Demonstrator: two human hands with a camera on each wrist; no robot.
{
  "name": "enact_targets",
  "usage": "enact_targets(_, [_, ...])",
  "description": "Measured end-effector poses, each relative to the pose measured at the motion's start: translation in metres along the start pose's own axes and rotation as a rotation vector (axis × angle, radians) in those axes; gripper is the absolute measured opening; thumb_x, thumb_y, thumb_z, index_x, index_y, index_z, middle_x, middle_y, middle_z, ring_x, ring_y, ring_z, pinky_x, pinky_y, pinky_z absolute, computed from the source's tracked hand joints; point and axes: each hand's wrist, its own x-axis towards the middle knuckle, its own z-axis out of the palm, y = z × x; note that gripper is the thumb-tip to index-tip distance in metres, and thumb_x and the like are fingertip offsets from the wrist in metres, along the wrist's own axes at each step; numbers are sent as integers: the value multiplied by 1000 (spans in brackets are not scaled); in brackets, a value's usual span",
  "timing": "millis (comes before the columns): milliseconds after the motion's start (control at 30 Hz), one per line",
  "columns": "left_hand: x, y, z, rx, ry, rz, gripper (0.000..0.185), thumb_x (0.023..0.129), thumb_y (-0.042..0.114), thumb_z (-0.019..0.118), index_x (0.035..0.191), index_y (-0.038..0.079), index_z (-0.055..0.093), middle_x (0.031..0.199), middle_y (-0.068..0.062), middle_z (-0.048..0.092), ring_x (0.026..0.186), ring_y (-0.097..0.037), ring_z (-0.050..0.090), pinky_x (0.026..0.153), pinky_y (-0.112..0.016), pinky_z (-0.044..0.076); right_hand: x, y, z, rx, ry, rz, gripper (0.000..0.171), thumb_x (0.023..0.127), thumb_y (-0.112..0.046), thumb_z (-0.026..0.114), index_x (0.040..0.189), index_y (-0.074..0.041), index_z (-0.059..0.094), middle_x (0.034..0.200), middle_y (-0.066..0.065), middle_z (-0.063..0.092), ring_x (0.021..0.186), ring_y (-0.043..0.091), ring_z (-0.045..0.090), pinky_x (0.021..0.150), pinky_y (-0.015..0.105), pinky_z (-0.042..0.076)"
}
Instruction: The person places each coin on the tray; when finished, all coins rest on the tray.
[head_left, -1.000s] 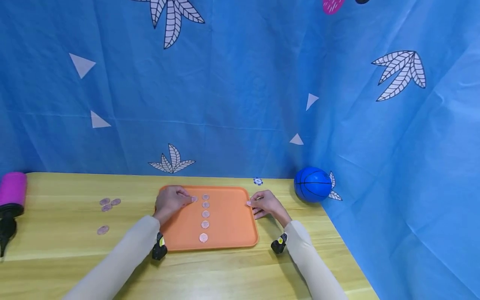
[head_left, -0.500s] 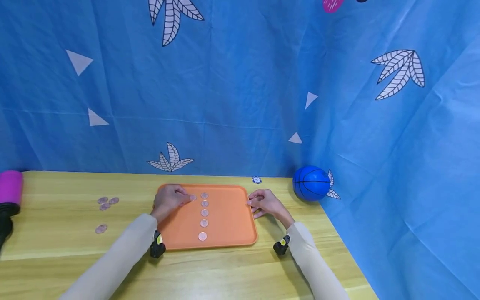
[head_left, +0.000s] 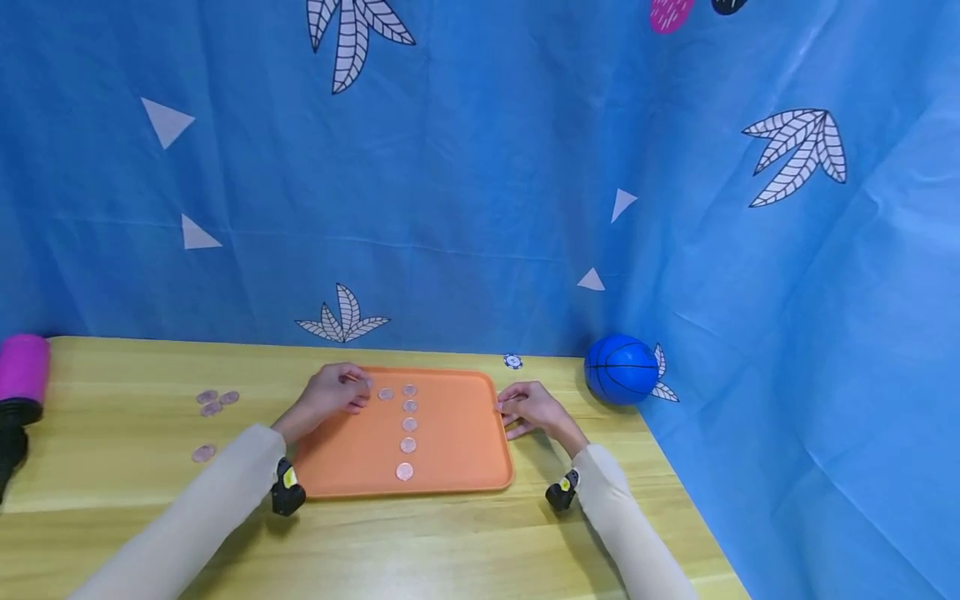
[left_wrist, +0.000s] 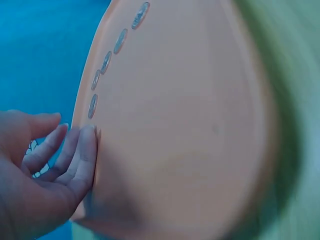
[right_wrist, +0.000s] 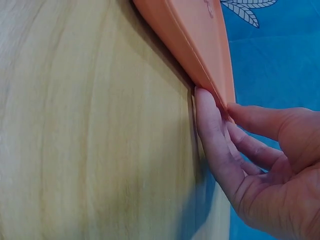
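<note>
We note a blue patterned cloth (head_left: 480, 167) behind a wooden table (head_left: 450, 542). In the head view an orange tray (head_left: 457, 450) lies at the table's middle, with a column of five coins (head_left: 408, 424) and a sixth coin (head_left: 386, 393) just left of the top one. The left hand (head_left: 330, 393) has drawn back toward the tray's far left corner; half a second ago its fingertips were at that sixth coin, now they are apart from it, loosely curled and holding nothing. The right hand (head_left: 528, 408) stays at the tray's right rim. Loose coins (head_left: 212, 402) lie well left; a blue ball (head_left: 622, 369) sits right.

In the left wrist view the left hand's fingers (left_wrist: 82, 155) rest relaxed against the tray's rim (left_wrist: 90, 80).

In the right wrist view the right hand (right_wrist: 250, 160) presses the rim (right_wrist: 210, 65) between thumb and fingers.
</note>
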Motion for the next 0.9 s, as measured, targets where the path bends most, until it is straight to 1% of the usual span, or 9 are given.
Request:
enact_targets(67, [-5, -2, -5, 33, -19, 12, 27, 104, 10, 63, 121, -10, 62, 103, -22, 70, 82, -20, 72, 74, -33, 64, 0, 1, 2, -6, -12, -11, 25, 103, -3, 62, 124, 12, 60, 97, 14, 73, 75, 19, 71, 69, 39, 65])
enact_targets(200, [-17, -6, -17, 77, -28, 41, 30, 106, 14, 62, 126, -8, 62, 106, -22, 68, 86, -20, 71, 77, -35, 64, 1, 2, 4, -16, -25, -26, 26, 103, -3, 62, 124, 13, 60, 100, 16, 73, 74, 18, 71, 69, 40, 65])
enact_targets(333, [-31, -9, -34, 91, -17, 90, 32, 107, 16, 61, 128, -8, 62, 106, -22, 69, 87, -23, 70, 75, -33, 64, 2, 1, 3, -18, -26, -28, 24, 103, -2, 61, 122, 12, 60, 99, 16, 73, 73, 18, 71, 69, 39, 65])
enact_targets(433, [-41, -10, -48, 96, -3, 117, 33, 108, 18, 60, 130, -8, 61, 109, -23, 69, 90, -24, 70, 73, -32, 63, 2, -1, 3, -19, -9, -16, 22, 103, -1, 61, 120, 11, 62, 99, 16, 74, 72, 19, 71, 68, 39, 65])
enact_targets(567, [-52, -13, -76, 163, 31, 148, 37, 109, 23, 59, 131, -6, 60, 115, -24, 70, 91, -21, 70, 74, -32, 62, 2, -4, 3, -30, 14, 4, 22, 102, -1, 63, 120, 9, 62, 96, 16, 73, 72, 19, 71, 68, 39, 65])
enact_targets(667, [-58, -16, -102, 212, 62, 161, 40, 110, 27, 57, 133, -6, 60, 118, -24, 69, 91, -14, 70, 75, -30, 61, 3, -7, 4, -43, 28, 20, 22, 101, -2, 65, 121, 9, 63, 92, 14, 72, 69, 18, 71, 68, 39, 65])
enact_targets(733, [-61, -17, -117, 222, 77, 162, 43, 110, 29, 56, 135, -5, 58, 118, -22, 70, 91, -9, 69, 75, -30, 60, 2, -9, 4, -51, 40, 36, 22, 100, -1, 66, 120, 8, 63, 88, 12, 71, 67, 17, 70, 68, 40, 65])
enact_targets(800, [-65, -20, -131, 238, 92, 170, 45, 110, 31, 57, 136, -4, 58, 117, -16, 70, 91, -3, 67, 76, -27, 59, 2, -10, 4, -62, 49, 42, 22, 99, 0, 66, 119, 8, 64, 84, 11, 70, 64, 17, 69, 68, 41, 65])
enact_targets(900, [-70, -25, -145, 276, 116, 175, 46, 109, 35, 58, 137, -1, 58, 116, -6, 69, 92, 6, 61, 76, -20, 54, 1, -10, 4, -74, 58, 48, 21, 99, 1, 66, 118, 8, 64, 81, 10, 70, 62, 16, 68, 69, 43, 66])
